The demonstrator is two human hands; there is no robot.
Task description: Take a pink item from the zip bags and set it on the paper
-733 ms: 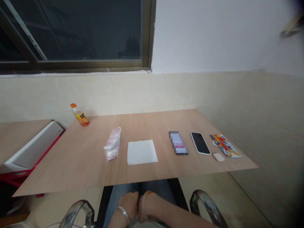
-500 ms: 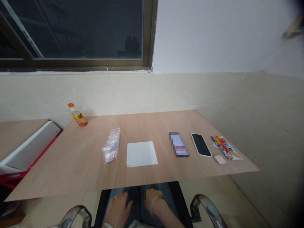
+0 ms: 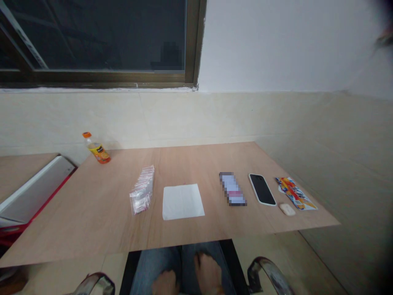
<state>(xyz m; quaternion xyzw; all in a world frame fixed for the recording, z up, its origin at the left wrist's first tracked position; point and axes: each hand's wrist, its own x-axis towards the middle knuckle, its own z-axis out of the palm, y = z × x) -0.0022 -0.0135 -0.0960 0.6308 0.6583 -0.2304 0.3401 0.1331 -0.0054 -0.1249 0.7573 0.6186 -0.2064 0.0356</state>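
Note:
My left hand (image 3: 166, 282) is low over my left thigh, partly cut off by the bottom edge of the view. My right hand (image 3: 209, 273) is over my right thigh, below the table edge. Both are smeared by motion, so their fingers cannot be made out, and no object shows in either. On the table (image 3: 184, 164) above them lie a white sheet of paper (image 3: 183, 201) and, to its left, a fanned row of small clear plastic bags (image 3: 143, 190). Right of the paper is a phone with a pixelated screen (image 3: 233, 189).
A white-edged phone (image 3: 262, 189), a small white case (image 3: 287, 209) and a colourful snack packet (image 3: 296, 193) lie at the right. An orange drink bottle (image 3: 98, 150) stands at the back left. Metal chair armrests (image 3: 270, 272) flank my legs, and a wall (image 3: 227, 119) rises behind the table.
Both hands have drawn back toward my body and moved to the right, with less of the forearms showing. The view has shifted slightly. The things on the table have stayed in place.

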